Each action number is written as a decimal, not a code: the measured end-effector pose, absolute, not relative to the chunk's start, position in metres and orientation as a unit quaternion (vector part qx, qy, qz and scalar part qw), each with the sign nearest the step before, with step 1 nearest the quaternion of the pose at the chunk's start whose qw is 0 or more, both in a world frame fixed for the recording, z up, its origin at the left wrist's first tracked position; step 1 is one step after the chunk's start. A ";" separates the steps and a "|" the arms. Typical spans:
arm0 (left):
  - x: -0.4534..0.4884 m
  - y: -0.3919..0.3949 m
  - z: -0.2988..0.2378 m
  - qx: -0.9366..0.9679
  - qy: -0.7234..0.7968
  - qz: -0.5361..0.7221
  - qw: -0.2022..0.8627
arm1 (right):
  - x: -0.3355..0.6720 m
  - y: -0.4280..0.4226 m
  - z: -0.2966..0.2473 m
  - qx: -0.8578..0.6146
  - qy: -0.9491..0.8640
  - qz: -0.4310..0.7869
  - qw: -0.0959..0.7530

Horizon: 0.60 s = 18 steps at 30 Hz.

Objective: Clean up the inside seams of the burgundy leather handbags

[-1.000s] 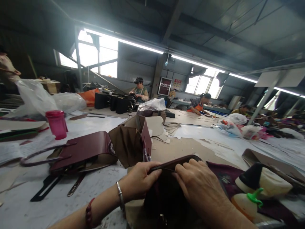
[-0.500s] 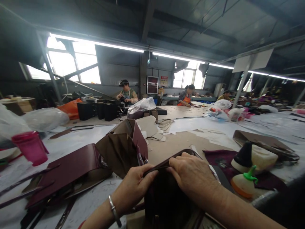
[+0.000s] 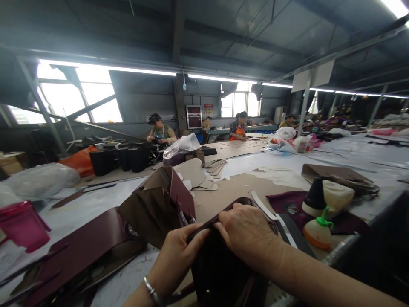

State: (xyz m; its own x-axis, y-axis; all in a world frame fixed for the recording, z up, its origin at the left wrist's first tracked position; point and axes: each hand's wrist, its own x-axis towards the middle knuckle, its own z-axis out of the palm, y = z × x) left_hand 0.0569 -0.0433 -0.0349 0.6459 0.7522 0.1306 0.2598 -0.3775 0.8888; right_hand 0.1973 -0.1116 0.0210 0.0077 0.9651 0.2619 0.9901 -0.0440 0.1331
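Observation:
My left hand [image 3: 177, 256] and my right hand [image 3: 247, 232] both pinch the top edge of a dark maroon leather bag [image 3: 223, 273] that stands upright right in front of me. The fingers of both hands press along its curved rim. A silver bangle sits on my left wrist. To the left, an open maroon bag [image 3: 159, 204] with a brown lining stands on the table, and a flat maroon bag piece [image 3: 79, 247] with straps lies beside it.
Two glue bottles [image 3: 319, 230] stand at the right on a maroon cloth. A pink cup [image 3: 21, 226] is at the far left. Cardboard patterns [image 3: 198, 175], plastic bags and black boxes [image 3: 118, 160] lie farther back. Other people work at distant tables.
The view has swung to the right and tilted up, so the pink cup and flat bag piece slid left. Both hands keep their hold on the bag's rim.

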 end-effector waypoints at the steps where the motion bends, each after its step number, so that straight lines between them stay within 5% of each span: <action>1: 0.057 -0.042 -0.035 0.778 0.327 0.274 0.462 | 0.200 -0.112 0.021 -0.698 -0.700 -0.144 0.049; 18: 0.058 -0.040 -0.034 0.763 0.346 0.269 0.476 | 0.230 -0.115 0.021 -0.713 -0.689 -0.107 0.074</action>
